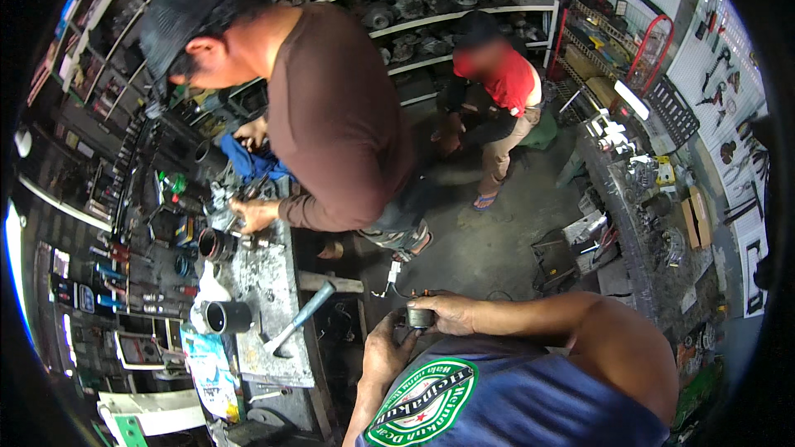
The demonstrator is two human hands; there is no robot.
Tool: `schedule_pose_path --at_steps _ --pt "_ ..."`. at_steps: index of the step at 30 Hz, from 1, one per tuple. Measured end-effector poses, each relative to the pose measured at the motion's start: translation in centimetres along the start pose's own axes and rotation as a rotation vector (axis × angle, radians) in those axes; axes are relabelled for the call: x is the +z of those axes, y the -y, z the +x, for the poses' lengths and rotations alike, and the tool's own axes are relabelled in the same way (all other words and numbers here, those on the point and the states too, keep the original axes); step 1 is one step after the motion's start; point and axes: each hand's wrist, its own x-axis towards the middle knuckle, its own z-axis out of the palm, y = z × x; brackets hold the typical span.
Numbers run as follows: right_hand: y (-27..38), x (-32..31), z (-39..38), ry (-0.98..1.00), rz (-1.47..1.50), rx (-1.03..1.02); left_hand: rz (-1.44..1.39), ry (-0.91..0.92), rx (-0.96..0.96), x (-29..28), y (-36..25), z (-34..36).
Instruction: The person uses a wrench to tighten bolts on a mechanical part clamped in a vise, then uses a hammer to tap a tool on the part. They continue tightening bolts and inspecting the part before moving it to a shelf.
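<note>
A short, cylindrical grey metal part (421, 318), with small copper-coloured bits around its top, is held up in front of my body. My right hand (447, 313) comes from the right and grips it, with fingers bent around its upper side. My left hand (387, 349) is closed against its lower left side; its fingertips are partly hidden behind the part. Just beyond my hands, a white connector (395, 275) with thin wires shows; whether the wires join the part I cannot tell.
At the left, a workbench (286, 362) carries a hammer (300, 318), a dark cup-shaped cylinder (227, 317) and several tools. A person in brown (331, 116) works there with a blue cloth (248, 161). Another person in red (501, 83) bends farther back. A cluttered bench (617, 223) stands right.
</note>
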Motion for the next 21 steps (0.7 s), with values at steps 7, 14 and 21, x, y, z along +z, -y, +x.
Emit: schedule_pose_path --at_steps 7,14,21 --pt "3.9 -4.9 0.6 -0.113 0.195 -0.111 0.115 0.198 0.183 0.3 -1.5 9.5" --pt "11.5 -5.6 3.9 -0.328 0.22 -0.243 0.146 0.36 0.388 -1.9 -1.1 21.5" --pt "17.5 -3.6 8.0 -0.487 0.249 -0.41 0.202 0.449 0.492 -6.3 -2.4 31.3"
